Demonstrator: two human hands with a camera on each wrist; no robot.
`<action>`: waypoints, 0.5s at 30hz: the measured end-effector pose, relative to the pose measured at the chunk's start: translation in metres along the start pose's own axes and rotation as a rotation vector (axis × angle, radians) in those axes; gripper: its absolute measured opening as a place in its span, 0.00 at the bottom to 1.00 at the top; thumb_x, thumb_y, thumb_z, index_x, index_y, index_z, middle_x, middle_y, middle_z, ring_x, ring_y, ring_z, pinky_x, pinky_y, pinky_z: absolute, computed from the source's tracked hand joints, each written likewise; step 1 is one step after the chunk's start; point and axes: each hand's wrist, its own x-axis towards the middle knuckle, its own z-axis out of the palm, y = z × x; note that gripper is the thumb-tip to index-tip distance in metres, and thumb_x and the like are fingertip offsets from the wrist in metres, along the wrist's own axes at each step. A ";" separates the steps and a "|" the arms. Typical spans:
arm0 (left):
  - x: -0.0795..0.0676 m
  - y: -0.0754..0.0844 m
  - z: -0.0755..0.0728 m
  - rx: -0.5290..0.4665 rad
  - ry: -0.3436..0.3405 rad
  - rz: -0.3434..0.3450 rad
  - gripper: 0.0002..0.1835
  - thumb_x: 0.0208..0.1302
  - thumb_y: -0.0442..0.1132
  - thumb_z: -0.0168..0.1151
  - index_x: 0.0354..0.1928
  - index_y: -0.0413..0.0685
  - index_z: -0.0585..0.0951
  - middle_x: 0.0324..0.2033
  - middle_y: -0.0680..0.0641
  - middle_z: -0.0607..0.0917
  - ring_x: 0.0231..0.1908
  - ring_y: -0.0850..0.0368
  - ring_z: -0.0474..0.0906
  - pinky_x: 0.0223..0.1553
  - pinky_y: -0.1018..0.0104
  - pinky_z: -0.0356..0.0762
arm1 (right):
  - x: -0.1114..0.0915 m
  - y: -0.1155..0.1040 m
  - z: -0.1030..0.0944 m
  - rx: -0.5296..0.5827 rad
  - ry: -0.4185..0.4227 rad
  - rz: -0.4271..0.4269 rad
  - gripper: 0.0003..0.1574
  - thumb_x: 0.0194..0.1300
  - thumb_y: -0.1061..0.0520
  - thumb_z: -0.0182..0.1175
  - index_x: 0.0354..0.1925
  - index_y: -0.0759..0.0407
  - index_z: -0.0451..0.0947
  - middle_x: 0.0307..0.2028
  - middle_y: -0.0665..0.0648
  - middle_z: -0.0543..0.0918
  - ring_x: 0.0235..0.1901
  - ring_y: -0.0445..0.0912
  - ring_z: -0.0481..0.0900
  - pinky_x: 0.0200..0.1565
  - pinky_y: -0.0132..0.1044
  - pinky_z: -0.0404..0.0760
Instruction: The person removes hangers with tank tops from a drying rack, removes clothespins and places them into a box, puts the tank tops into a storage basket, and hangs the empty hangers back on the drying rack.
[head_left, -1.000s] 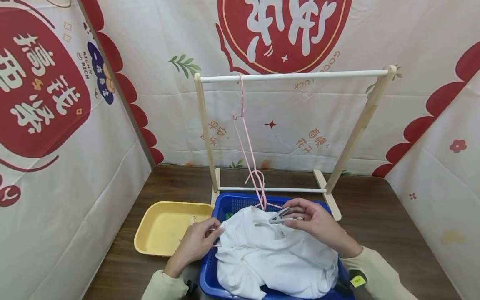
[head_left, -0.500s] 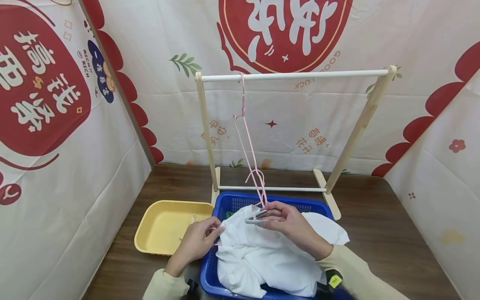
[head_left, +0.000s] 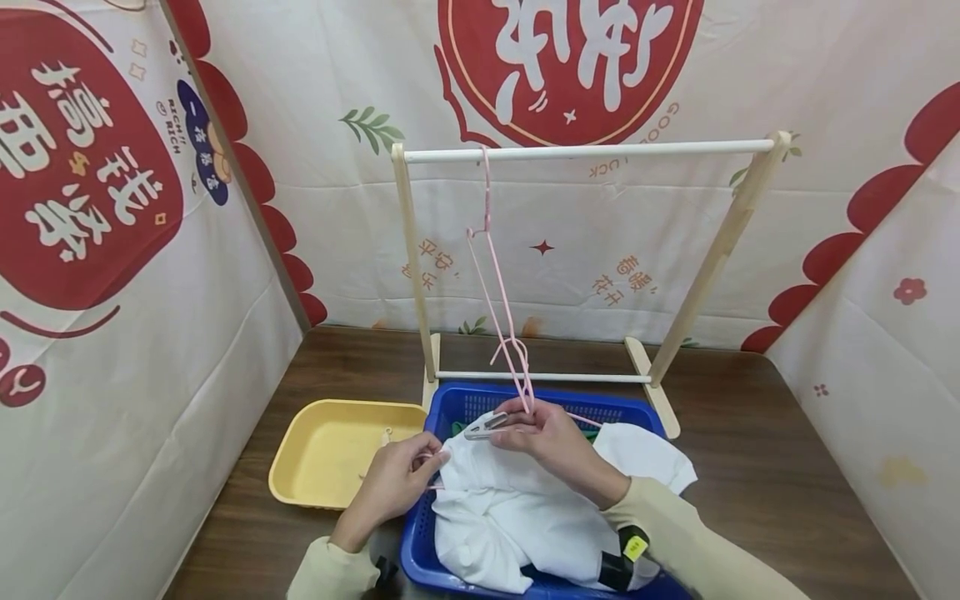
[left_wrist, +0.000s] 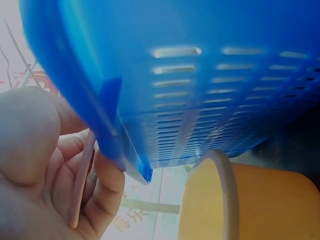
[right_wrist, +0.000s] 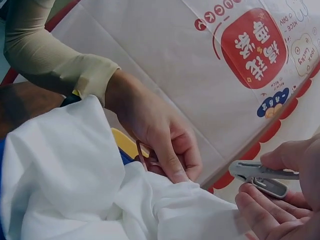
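Observation:
A white garment (head_left: 495,508) lies bunched over a blue basket (head_left: 417,550). At its left edge my left hand (head_left: 397,479) holds a pink clothes hanger (left_wrist: 82,182), whose end shows among the curled fingers; the thumb also meets the white cloth. My right hand (head_left: 551,446) pinches a grey clothespin (right_wrist: 257,175) between thumb and fingers, above the garment's upper edge near the left hand. The clothespin's tip points left, toward the cloth. Most of the held hanger is hidden by the garment. Another pink hanger (head_left: 504,300) hangs from the rack's top bar, just behind the right hand.
A wooden rack (head_left: 720,258) with white bars stands behind the basket. Left of the basket is a yellow tray (head_left: 315,467) with small pale items at its right side. Printed cloth walls (head_left: 225,400) surround the brown table (head_left: 757,467) on the left, back and right.
My right hand has moved left across the garment with the clothespin, toward my left hand. The garment's right part now shows beyond the right wrist. The left hand has stayed in place.

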 end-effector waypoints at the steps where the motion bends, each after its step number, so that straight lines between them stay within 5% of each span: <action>1: 0.000 0.000 0.000 0.001 0.000 -0.002 0.06 0.68 0.43 0.64 0.31 0.60 0.80 0.19 0.63 0.73 0.22 0.68 0.68 0.26 0.71 0.67 | 0.002 0.000 0.001 -0.007 0.002 -0.005 0.28 0.59 0.54 0.72 0.53 0.65 0.77 0.44 0.58 0.87 0.46 0.46 0.86 0.49 0.40 0.82; 15: -0.001 0.002 0.000 0.006 0.008 -0.002 0.05 0.68 0.44 0.63 0.32 0.60 0.80 0.19 0.64 0.73 0.22 0.69 0.68 0.26 0.71 0.66 | 0.019 0.000 0.014 -0.008 0.034 -0.062 0.27 0.57 0.55 0.73 0.52 0.65 0.78 0.41 0.58 0.88 0.41 0.43 0.85 0.41 0.34 0.82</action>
